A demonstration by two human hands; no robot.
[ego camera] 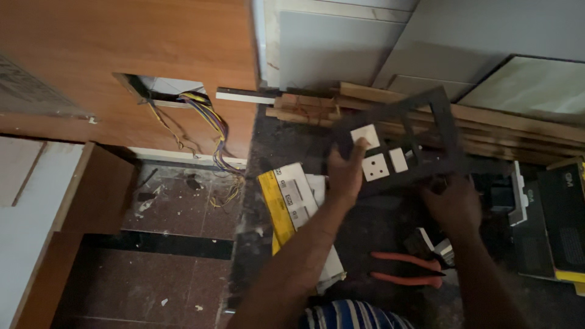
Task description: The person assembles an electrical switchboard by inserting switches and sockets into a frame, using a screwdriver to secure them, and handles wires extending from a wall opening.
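Note:
Both hands hold up a dark rectangular switch-plate frame (434,131) above the dark floor. My left hand (344,173) grips its left edge, thumb pressed on a white switch module (365,135). Two more white modules, a socket (375,167) and a small one (398,159), sit in the frame's lower row. My right hand (454,204) holds the frame's bottom edge from below. The frame's upper openings are empty.
A cut-out in the wooden panel (164,90) spills coloured wires (210,122). Yellow-and-white boxes (292,204) lie on the floor, orange-handled pliers (408,271) near my right forearm. Wooden battens (487,122) and black boxes (563,213) lie at right.

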